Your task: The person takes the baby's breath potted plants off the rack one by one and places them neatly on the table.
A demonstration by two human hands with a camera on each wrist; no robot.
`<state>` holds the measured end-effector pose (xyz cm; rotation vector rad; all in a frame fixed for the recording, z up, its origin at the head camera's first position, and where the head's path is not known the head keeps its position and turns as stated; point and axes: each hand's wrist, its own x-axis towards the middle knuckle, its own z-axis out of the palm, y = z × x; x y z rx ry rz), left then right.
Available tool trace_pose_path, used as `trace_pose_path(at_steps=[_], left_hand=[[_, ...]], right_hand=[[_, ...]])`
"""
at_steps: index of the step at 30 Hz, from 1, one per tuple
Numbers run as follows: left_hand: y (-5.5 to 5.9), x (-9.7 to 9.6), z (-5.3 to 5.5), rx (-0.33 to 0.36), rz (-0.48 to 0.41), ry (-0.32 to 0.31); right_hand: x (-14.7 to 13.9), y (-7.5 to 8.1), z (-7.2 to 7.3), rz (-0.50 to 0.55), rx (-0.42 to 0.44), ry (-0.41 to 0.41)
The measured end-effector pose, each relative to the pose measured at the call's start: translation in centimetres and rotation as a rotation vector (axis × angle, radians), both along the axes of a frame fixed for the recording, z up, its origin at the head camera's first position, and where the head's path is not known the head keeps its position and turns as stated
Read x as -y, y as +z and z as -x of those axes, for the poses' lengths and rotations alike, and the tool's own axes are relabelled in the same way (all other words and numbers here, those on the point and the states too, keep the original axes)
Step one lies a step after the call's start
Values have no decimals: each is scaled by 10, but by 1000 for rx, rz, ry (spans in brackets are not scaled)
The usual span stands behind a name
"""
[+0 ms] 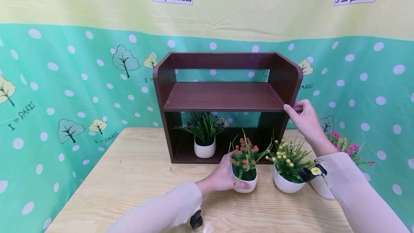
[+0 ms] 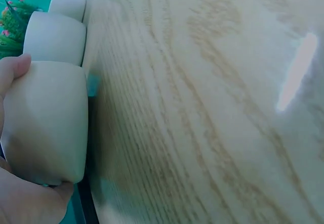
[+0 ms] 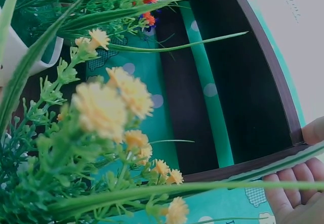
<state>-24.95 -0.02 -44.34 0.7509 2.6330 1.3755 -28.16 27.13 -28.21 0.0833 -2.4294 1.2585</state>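
Note:
My left hand [image 1: 221, 176] grips a white pot [image 2: 48, 118] of orange-red artificial flowers [image 1: 244, 154], thumb and fingers round its sides, in front of the shelf's lower opening. Whether the pot's base touches the table I cannot tell. My right hand [image 1: 305, 121] pinches the front edge of the right side panel of a dark brown two-tier shelf [image 1: 223, 96], level with the upper board. Inside the lower tier, to the left, stands a white pot [image 1: 205, 150] with purple-blue flowers. In the right wrist view, yellow flowers [image 3: 134, 95] partly cover the shelf and my right hand [image 3: 298, 188].
On the wooden table [image 1: 136, 168], right of my left hand, stands a white pot [image 1: 288, 184] of yellow flowers. Behind my right forearm is another white pot [image 1: 323, 188] with pink flowers [image 1: 354, 149]. A patterned curtain [image 1: 81, 82] hangs behind the shelf.

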Motion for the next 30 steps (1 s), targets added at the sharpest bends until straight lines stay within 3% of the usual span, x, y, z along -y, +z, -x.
trace_pose_path(at_steps=[14, 20, 30], left_hand=[[-8, -4, -2, -8, 9, 20], [-5, -4, -4, -14, 16, 25], [-6, -3, -4, -65, 40, -34]], right_hand=[[1, 0, -1, -3, -7, 4], [1, 0, 0, -1, -9, 10], [1, -1, 1, 4, -26, -10]])
